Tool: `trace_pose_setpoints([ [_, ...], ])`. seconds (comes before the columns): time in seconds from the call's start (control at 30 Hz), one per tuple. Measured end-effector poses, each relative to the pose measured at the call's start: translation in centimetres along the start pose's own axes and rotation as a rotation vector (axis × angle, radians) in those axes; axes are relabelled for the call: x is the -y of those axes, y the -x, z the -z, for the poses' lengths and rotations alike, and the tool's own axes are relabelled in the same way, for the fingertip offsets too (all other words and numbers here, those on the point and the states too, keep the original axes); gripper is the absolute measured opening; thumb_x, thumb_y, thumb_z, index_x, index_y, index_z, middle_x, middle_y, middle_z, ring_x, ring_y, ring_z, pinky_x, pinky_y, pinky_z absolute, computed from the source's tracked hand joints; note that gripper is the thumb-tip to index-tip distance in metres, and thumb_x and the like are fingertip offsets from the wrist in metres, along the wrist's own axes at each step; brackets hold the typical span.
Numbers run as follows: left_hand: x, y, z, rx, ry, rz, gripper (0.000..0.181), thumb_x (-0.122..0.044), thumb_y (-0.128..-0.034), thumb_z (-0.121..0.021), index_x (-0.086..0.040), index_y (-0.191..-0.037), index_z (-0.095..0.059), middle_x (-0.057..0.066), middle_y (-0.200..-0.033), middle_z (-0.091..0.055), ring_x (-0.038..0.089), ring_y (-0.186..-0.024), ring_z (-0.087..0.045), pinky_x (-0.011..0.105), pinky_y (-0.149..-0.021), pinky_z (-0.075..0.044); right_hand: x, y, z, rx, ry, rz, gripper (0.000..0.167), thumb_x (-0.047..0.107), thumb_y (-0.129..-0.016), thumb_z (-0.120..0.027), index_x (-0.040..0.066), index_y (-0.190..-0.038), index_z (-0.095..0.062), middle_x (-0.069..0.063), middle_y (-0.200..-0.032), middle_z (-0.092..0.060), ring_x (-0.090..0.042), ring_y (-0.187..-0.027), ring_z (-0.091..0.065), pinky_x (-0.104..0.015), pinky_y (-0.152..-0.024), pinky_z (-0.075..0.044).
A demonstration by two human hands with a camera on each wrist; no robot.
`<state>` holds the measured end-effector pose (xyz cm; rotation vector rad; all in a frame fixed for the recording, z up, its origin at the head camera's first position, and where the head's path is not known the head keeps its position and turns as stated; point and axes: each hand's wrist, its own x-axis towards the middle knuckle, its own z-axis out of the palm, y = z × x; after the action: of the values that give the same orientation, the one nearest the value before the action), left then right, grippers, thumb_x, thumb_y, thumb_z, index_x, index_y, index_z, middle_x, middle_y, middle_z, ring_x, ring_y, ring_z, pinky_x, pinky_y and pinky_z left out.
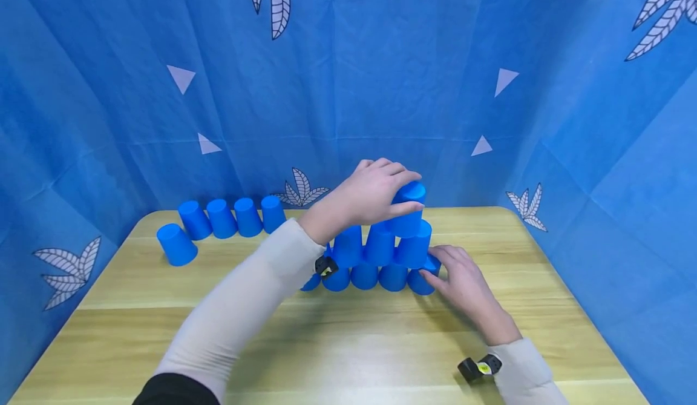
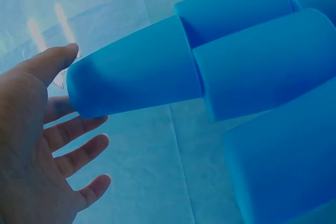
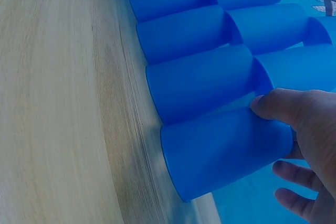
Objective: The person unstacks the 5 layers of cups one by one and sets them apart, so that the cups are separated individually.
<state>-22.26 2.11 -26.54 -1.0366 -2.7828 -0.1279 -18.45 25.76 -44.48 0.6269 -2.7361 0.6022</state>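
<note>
Upside-down blue plastic cups stand stacked in tiers on the table. My left hand [image 1: 376, 193] is at the highest cup [image 1: 408, 220], its thumb and fingers on opposite sides of the narrow end. That cup [image 2: 136, 72] sits across two cups of the middle tier [image 1: 379, 244]. At the stack's right end, my right hand [image 1: 463, 281] holds the end cup of the bottom row [image 1: 423, 283] between thumb and fingers. The right wrist view shows the thumb on this cup [image 3: 226, 150]. My left forearm hides the left part of the stack in the head view.
Several loose blue cups [image 1: 220, 218] stand upside down at the back left, one cup [image 1: 176, 244] nearer than the others. The wooden table [image 1: 381, 344] ends at a blue patterned curtain [image 1: 381, 78] behind and at the sides.
</note>
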Motion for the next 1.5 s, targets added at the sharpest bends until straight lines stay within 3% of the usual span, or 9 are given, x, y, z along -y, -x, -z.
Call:
trace_pose_setpoints([
  [0.37,0.2,-0.1,-0.1,-0.011,0.022,0.007,0.056,-0.055,-0.0976,-0.048,-0.024,-0.145,-0.049,-0.002,-0.141,-0.052,0.020,-0.132,-0.043,0.043,-0.103,-0.037,0.2,-0.2,-0.3,-0.003,-0.010,0.000,0.049,0.028,-0.088,-0.075,0.000,-0.126,-0.061,-0.017,-0.123,-0.061,-0.037,-0.116,-0.053,-0.055,-0.094,-0.046],
  [0.67,0.6,0.8,0.9,-0.067,0.067,0.026,0.057,-0.054,-0.0960,-0.052,-0.021,-0.143,-0.052,0.000,-0.138,-0.055,0.021,-0.131,-0.045,0.044,-0.104,-0.037,0.0,-0.2,-0.5,-0.001,-0.003,0.002,0.049,0.028,-0.088,-0.074,-0.001,-0.126,-0.061,-0.017,-0.123,-0.061,-0.037,-0.116,-0.053,-0.055,-0.095,-0.046],
  [1.0,3.0,3.4,2.3,-0.149,0.131,0.056,0.054,-0.049,-0.0965,-0.055,-0.018,-0.141,-0.054,0.003,-0.136,-0.057,0.024,-0.130,-0.046,0.048,-0.104,-0.037,-0.2,-0.2,-0.5,-0.021,-0.008,0.017,0.048,0.027,-0.087,-0.075,-0.001,-0.124,-0.062,-0.017,-0.121,-0.062,-0.037,-0.114,-0.055,-0.055,-0.094,-0.046],
  [1.5,7.3,9.2,3.0,-0.251,0.173,0.185,0.053,-0.044,-0.0957,-0.060,-0.014,-0.139,-0.055,0.010,-0.136,-0.057,0.032,-0.130,-0.045,0.057,-0.103,-0.035,-0.2,-0.4,-0.6,-0.020,-0.014,0.015,0.047,0.026,-0.088,-0.075,-0.001,-0.124,-0.062,-0.017,-0.121,-0.062,-0.037,-0.114,-0.054,-0.055,-0.094,-0.046],
])
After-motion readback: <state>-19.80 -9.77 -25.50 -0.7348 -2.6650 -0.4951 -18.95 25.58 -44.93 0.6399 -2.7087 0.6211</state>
